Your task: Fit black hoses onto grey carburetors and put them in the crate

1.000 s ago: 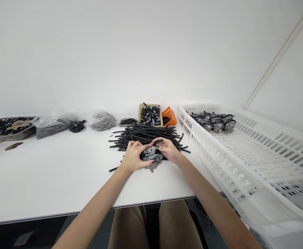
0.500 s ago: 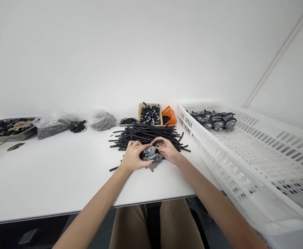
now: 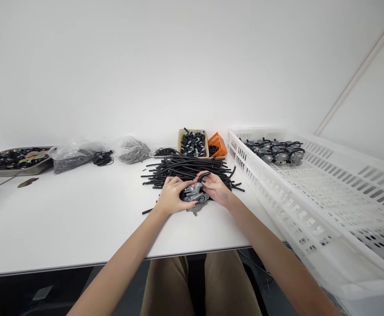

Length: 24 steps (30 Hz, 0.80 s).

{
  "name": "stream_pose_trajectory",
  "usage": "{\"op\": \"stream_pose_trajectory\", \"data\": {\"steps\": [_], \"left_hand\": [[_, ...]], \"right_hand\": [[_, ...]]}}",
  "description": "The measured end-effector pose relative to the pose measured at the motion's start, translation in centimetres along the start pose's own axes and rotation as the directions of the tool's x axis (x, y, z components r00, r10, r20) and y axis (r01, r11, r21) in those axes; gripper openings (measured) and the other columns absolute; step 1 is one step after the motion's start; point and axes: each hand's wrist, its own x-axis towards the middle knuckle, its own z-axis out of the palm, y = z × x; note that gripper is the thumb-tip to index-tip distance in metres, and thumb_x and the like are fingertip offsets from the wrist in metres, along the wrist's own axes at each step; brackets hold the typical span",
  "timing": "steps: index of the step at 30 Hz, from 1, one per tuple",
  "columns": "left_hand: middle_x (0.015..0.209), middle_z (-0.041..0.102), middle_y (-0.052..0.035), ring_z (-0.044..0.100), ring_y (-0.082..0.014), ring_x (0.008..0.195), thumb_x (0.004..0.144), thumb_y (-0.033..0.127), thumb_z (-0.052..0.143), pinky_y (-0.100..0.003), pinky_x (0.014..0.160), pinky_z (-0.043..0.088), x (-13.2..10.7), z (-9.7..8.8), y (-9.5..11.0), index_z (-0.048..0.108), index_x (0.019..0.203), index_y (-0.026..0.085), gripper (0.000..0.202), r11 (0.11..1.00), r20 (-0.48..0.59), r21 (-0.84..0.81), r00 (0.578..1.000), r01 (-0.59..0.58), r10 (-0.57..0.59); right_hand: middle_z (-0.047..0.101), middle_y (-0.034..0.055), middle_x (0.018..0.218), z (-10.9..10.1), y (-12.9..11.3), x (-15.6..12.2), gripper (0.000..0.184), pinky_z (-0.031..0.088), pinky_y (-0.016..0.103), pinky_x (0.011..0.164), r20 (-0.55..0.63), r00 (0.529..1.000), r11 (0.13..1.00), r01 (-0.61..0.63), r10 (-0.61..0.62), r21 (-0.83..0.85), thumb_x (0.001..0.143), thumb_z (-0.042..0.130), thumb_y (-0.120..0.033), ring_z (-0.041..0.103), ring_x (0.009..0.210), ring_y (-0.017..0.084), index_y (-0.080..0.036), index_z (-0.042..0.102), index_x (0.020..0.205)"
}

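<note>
White counter [image 3: 63,219] before a plain wall [image 3: 145,66]. Centre of frame: 1 grey metal body [image 3: 192,198], fingers of the left hand [image 3: 171,196] clamped around it, those of the right hand [image 3: 217,188] pinched on the curved black tube [image 3: 204,176] at its top. Presumably best: body braced firmly, tube held low near its base.

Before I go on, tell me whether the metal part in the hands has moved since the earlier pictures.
No, not visibly: against the tan basket, the metal part keeps its place; the whole view has shifted slightly.
</note>
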Motion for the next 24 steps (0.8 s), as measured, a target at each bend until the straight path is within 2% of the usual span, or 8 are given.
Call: {"op": "stream_pose_trajectory", "data": {"steps": [14, 24], "left_hand": [[0.092, 0.072, -0.0049, 0.061, -0.0233, 0.088, 0.069, 0.053, 0.072, -0.041, 0.087, 0.036, 0.08, -0.11, 0.03, 0.062, 0.133, 0.024, 0.07, 1.0, 0.032, -0.007, 0.999, 0.001, -0.001], [0.092, 0.073, -0.0068, 0.062, -0.0242, 0.089, 0.069, 0.057, 0.074, -0.041, 0.087, 0.037, -0.08, 0.04, 0.05, 0.07, 0.119, 0.019, 0.063, 1.0, 0.014, -0.002, 1.0, 0.016, -0.016]], "right_hand": [[0.073, 0.0022, 0.088, 0.19, -0.1, -0.05, 0.032, 0.052, 0.033, 0.081, -0.039, 0.999, 0.998, -0.016, 0.013, -0.057, 0.07, 0.084, -0.03, 0.068, 0.08, 0.019, -0.022, 0.068, 0.096], [0.073, 0.0025, 0.091, 0.63, -0.39, -0.14, 0.031, 0.053, 0.034, 0.083, -0.044, 0.999, 0.995, -0.008, 0.003, -0.098, 0.069, 0.086, -0.029, 0.069, 0.086, 0.02, -0.022, 0.068, 0.094]]}}
